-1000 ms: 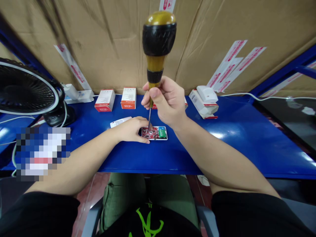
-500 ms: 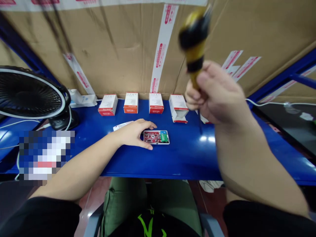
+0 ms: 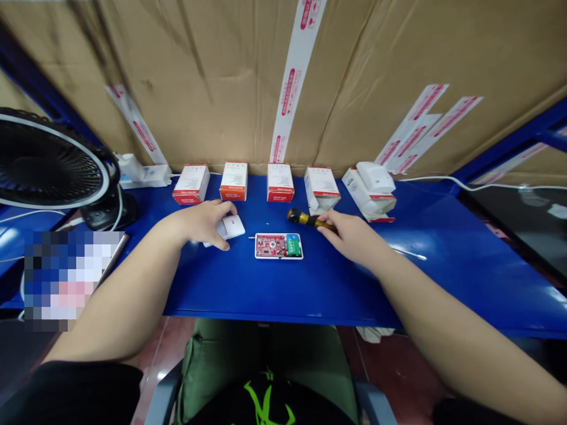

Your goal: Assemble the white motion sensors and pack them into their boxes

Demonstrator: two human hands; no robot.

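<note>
An open white device [image 3: 279, 246] with a red circuit board and a green battery lies at the middle of the blue table. To its left, my left hand [image 3: 206, 222] rests over a white cover [image 3: 232, 226], thumb and fingers spread on either side of it; whether it grips the cover is unclear. My right hand [image 3: 343, 232] is closed round the handle of a yellow and black screwdriver [image 3: 305, 219], low over the table behind and right of the device. The handle's end points left. A small metal piece [image 3: 252, 237] lies at the device's left edge.
Several red and white boxes [image 3: 279, 182] stand along the back against cardboard. The rightmost carries a white device [image 3: 375, 177]. A black fan [image 3: 48, 162] stands at the left, near a power strip [image 3: 148, 176]. A thin white-tipped tool [image 3: 410, 252] lies at the right.
My right hand has come down to the table with the screwdriver, which was raised and upright. My left hand has shifted left, from the open device's edge to the white cover.
</note>
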